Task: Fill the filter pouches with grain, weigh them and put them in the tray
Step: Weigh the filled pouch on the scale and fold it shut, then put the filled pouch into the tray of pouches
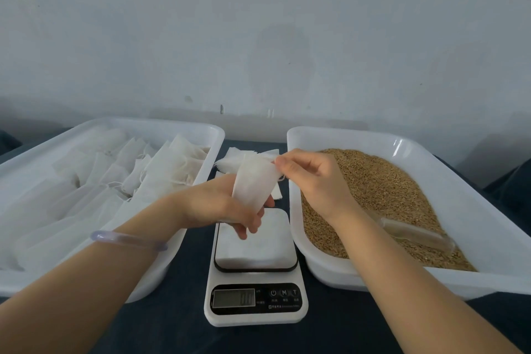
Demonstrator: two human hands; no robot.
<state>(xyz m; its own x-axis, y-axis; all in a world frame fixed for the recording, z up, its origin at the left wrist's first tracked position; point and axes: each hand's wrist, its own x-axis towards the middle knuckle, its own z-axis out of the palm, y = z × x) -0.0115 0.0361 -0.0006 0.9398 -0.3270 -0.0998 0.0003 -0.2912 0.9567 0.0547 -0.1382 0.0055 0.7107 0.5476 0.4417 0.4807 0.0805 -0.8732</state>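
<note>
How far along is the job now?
Done: many pouches lie in the left tray. In hand: left hand and right hand hold one pouch over the bare scale. Left: spare pouches behind it, grain in the right tray.

I've got a plain white filter pouch [253, 184] at centre, no print on it. The left tray [143, 122] reads milky white, and the pouches [161, 169] lying in it are white going faintly cream. The right tray [330, 270] is the same milky white. Its grain [373, 181] is golden brown, speckled lighter and darker. The scoop [416, 234] on the grain is clear and looks tan from the grain under it. The scale [255, 320] is white, and its platform [258, 241] is white with a black rim. The control panel [284, 300] is black with white symbols, and the display [233, 298] is grey. The bench [330, 336] is dark navy. The wall [258, 23] is pale grey-blue with a few dark flecks. On the left wrist there's a translucent lilac bangle [126, 238].
</note>
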